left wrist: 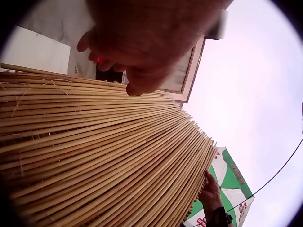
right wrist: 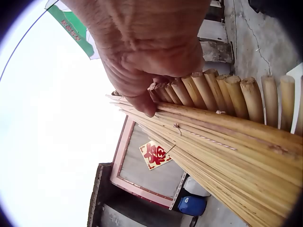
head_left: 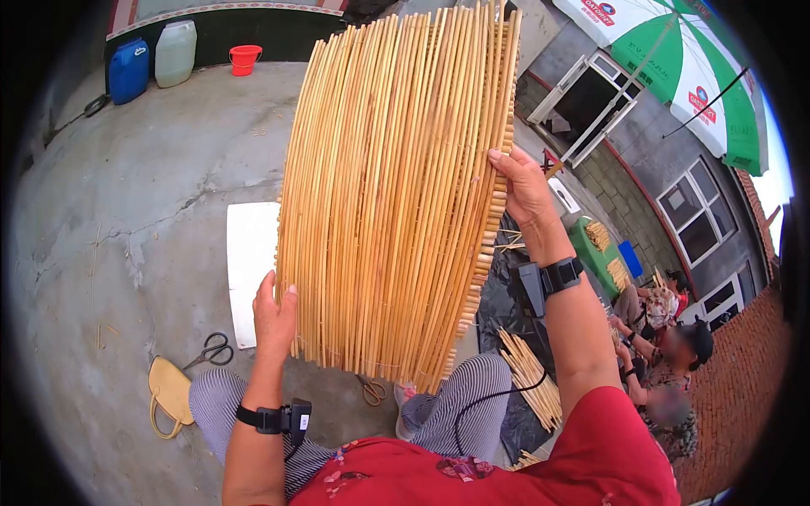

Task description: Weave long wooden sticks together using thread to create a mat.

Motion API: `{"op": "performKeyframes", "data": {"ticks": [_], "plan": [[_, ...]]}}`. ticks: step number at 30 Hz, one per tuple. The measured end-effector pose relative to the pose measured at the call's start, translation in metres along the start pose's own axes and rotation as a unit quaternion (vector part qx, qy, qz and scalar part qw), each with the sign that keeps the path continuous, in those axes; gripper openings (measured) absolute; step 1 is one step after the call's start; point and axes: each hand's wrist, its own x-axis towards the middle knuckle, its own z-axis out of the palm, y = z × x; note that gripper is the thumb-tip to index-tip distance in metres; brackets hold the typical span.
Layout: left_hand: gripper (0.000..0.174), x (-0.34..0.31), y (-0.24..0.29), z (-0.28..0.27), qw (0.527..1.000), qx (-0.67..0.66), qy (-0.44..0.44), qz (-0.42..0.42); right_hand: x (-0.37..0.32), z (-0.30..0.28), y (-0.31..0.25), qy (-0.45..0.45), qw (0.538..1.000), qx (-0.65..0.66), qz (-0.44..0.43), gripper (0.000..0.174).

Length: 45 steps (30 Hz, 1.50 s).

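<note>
A large panel of thin tan stalks (head_left: 388,185), held up, fills the middle of the head view; bits of string cross it, and thicker cut stalk ends (right wrist: 203,90) line its right edge. My right hand (head_left: 530,190) grips that edge, thumb on the front face and the other fingers behind. The right wrist view shows this hand (right wrist: 151,42) pinching the edge. At the lower left edge is my left hand (head_left: 274,325), thumb against the panel and fingers loosely extended outside it. In the left wrist view the left hand (left wrist: 151,42) partly covers the panel's edge.
A white board (head_left: 251,270), black scissors (head_left: 211,350) and a yellow bag (head_left: 171,395) lie on the left. Loose stalks (head_left: 531,379) rest on black sheeting at right. Two people (head_left: 675,363) sit beyond, near a green container (head_left: 591,253). An umbrella (head_left: 675,63) stands upper right.
</note>
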Motion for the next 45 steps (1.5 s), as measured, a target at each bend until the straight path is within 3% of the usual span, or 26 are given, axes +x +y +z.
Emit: {"op": "performKeyframes", "data": {"ticks": [2,6,9,12,14,17,20,24,27,31,32,34,35,37,39,41,43,45], "plan": [[0.062,-0.004,-0.011,-0.006,0.998,0.032,0.057,0.005,0.002,-0.011,0.007,0.029,0.999,0.04,-0.005,0.02],[0.07,-0.002,-0.043,-0.008,0.982,-0.065,0.149,-0.097,0.004,-0.041,0.018,0.114,0.99,0.081,-0.001,0.018],[0.072,-0.019,-0.015,-0.028,0.903,-0.298,0.072,-0.302,-0.005,-0.066,0.033,0.184,0.97,0.16,-0.006,0.019],[0.062,-0.003,-0.022,-0.06,0.781,-0.552,-0.133,-0.26,-0.035,-0.072,0.037,0.219,0.95,0.224,-0.013,0.023],[0.046,-0.013,0.051,-0.077,0.784,-0.559,-0.1,-0.249,-0.066,-0.064,0.034,0.23,0.944,0.235,-0.019,0.03],[0.04,0.008,0.023,-0.11,0.891,-0.428,-0.075,-0.134,-0.135,-0.026,0.04,0.275,0.913,0.301,0.02,0.038],[0.04,-0.033,0.077,-0.155,0.916,-0.372,-0.079,-0.129,-0.201,0.011,0.066,0.293,0.877,0.369,0.094,0.046],[0.041,-0.061,0.04,-0.193,0.937,-0.289,-0.055,-0.186,-0.264,0.057,0.123,0.315,0.841,0.4,0.18,0.05],[0.041,-0.064,-0.024,-0.214,0.928,-0.273,-0.054,-0.247,-0.282,0.086,0.144,0.339,0.826,0.356,0.275,0.047],[0.041,-0.047,-0.032,-0.226,0.942,-0.173,-0.124,-0.261,-0.276,0.088,0.151,0.304,0.836,0.366,0.272,0.043],[0.047,-0.031,-0.054,-0.246,0.939,-0.099,-0.191,-0.269,-0.277,0.084,0.153,0.28,0.841,0.373,0.274,0.044],[0.053,-0.033,-0.013,-0.255,0.945,0.146,-0.153,-0.251,-0.277,0.083,0.159,0.272,0.847,0.358,0.283,0.049],[0.056,-0.037,0.017,-0.259,0.924,0.27,-0.129,-0.237,-0.279,0.084,0.162,0.267,0.848,0.354,0.289,0.052],[0.066,-0.05,0.064,-0.249,0.945,0.222,-0.216,-0.106,-0.285,0.086,0.163,0.252,0.846,0.362,0.299,0.053],[0.076,-0.083,0.134,-0.185,0.921,0.261,-0.288,0.017,-0.287,0.09,0.165,0.224,0.85,0.364,0.308,0.053],[0.086,-0.105,0.147,-0.121,0.847,0.343,-0.356,0.196,-0.286,0.1,0.169,0.223,0.834,0.379,0.333,0.051],[0.092,-0.116,0.123,-0.057,0.8,0.376,-0.366,0.29,-0.288,0.103,0.179,0.218,0.821,0.397,0.347,0.049],[0.094,-0.112,0.101,-0.014,0.759,0.477,-0.328,0.299,-0.287,0.1,0.178,0.217,0.822,0.397,0.346,0.048]]}}
